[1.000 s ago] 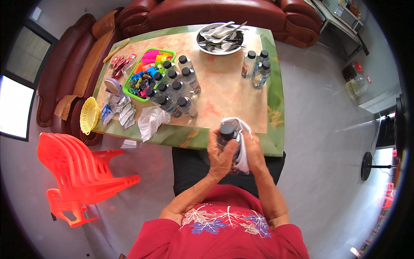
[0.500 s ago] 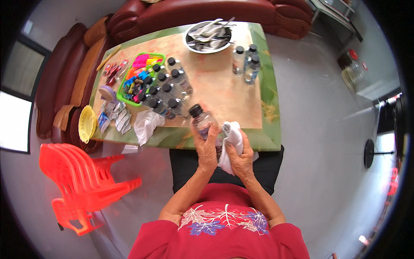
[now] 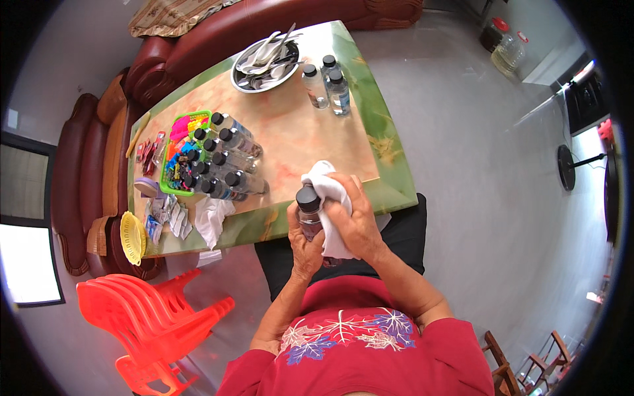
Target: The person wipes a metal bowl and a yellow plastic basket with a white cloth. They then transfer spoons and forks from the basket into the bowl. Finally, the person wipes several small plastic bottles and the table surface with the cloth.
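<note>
My left hand is wrapped round a clear plastic bottle with a black cap, held upright over the near table edge. A white cloth is gripped in my right hand and pressed against the bottle's upper right side. Left of my hands, several more black-capped bottles stand close together on the table. Three similar bottles are grouped at the far right. The cloth and my fingers hide part of the held bottle's body.
A metal bowl of spoons sits at the table's far side. Along the left are a green basket of colourful small items, silvery packets, a crumpled white cloth and a yellow basket. Red stacked chairs stand at lower left.
The bottle has come closer to my body and turned more upright. My right hand has brought the cloth up from its lower part to beside the cap. The view has turned.
</note>
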Available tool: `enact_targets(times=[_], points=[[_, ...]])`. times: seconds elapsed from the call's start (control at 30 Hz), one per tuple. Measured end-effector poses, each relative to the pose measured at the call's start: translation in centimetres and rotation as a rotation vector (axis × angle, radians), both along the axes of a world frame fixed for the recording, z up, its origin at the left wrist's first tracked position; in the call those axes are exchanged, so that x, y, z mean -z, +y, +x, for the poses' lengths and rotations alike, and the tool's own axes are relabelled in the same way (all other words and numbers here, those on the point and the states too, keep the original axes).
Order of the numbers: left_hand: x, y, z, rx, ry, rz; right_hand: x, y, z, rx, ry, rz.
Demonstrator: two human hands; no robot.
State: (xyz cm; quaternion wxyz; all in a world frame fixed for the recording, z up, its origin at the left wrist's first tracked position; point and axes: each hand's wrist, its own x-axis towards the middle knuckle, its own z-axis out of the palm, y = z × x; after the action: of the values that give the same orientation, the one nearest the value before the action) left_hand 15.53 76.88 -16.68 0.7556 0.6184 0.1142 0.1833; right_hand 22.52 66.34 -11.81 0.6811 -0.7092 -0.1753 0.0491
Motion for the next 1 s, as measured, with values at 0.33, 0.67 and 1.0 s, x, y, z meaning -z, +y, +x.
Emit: enact_targets(times=[0.33,0.67,1.0], points=[[-0.6,-0.3,-0.9,0.251,0.030,-0.004,0.1,-0.8,4.3,-0.420,0.555,0.126],[-1.3,2.8,1.5,-0.046,0.119,-0.383,2.8,0.3,-2.1,0.026,-0.196,-0.068],[-2.3,3.0,1.1,0.235,0.181,-0.211,4.6,-2.2,2.0,-0.199,0.591,0.331]])
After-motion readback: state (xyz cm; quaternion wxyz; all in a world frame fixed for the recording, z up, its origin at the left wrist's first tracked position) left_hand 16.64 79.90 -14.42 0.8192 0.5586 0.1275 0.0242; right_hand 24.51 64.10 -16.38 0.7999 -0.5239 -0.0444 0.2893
